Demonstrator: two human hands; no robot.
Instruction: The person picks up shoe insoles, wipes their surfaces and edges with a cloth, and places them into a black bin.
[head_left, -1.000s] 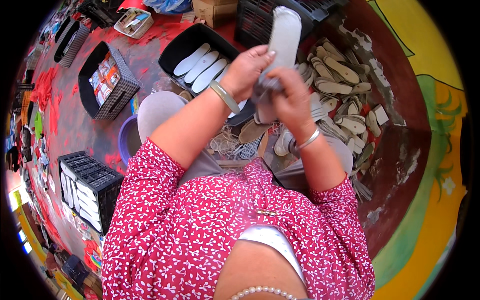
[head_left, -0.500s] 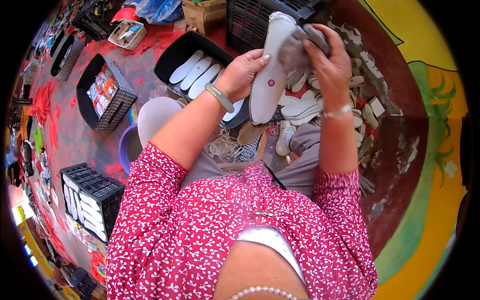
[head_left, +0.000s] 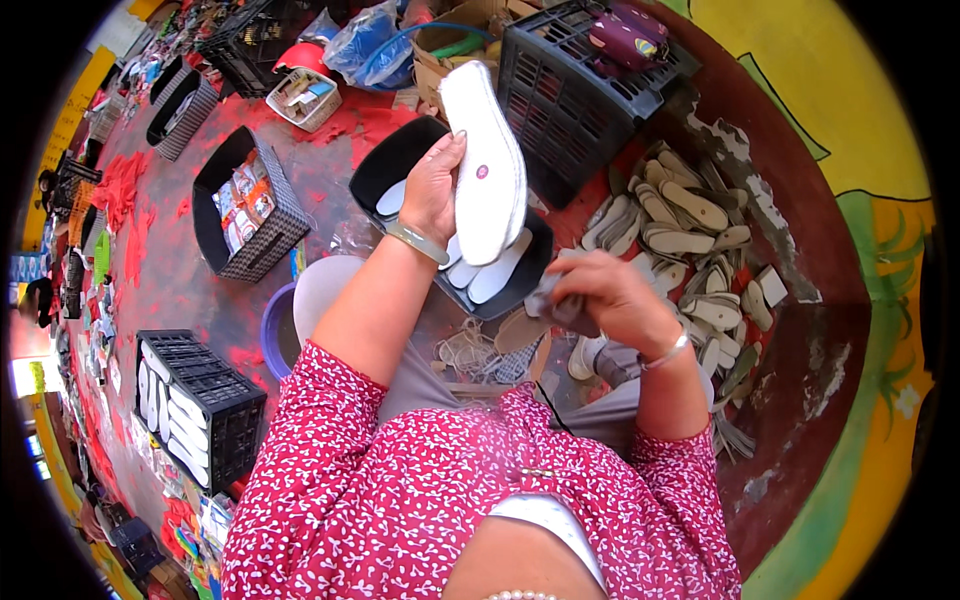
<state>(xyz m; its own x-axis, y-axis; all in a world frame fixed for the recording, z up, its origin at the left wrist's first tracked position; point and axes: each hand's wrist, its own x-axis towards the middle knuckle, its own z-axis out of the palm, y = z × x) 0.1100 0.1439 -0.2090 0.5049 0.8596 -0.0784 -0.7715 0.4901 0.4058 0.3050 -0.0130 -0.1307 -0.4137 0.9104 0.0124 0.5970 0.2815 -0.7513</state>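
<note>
My left hand (head_left: 432,190) grips a white shoe sole (head_left: 488,165) by its left edge, holding it up with a small round red mark facing me. It looks layered along its right edge. Lower and to the right, a crumpled grey cloth (head_left: 558,300) is bunched in the closed fingers of my right hand (head_left: 618,300), apart from the sole. Beneath the sole stands a black bin (head_left: 405,143) with several white soles (head_left: 502,268) inside, partly hidden by my left arm and the sole.
A heap of beige soles (head_left: 690,210) lies at the right beside the painted wall (head_left: 830,400). Behind it stands a black crate (head_left: 545,110). Leftward are a woven basket (head_left: 270,245) of packets, a purple basin (head_left: 274,330) and a crate (head_left: 225,385) of white soles. String (head_left: 463,350) lies before me.
My right hand and the cloth have come away from the sole, down toward me. The left hand has moved left and lower with the sole, and the view has shifted.
</note>
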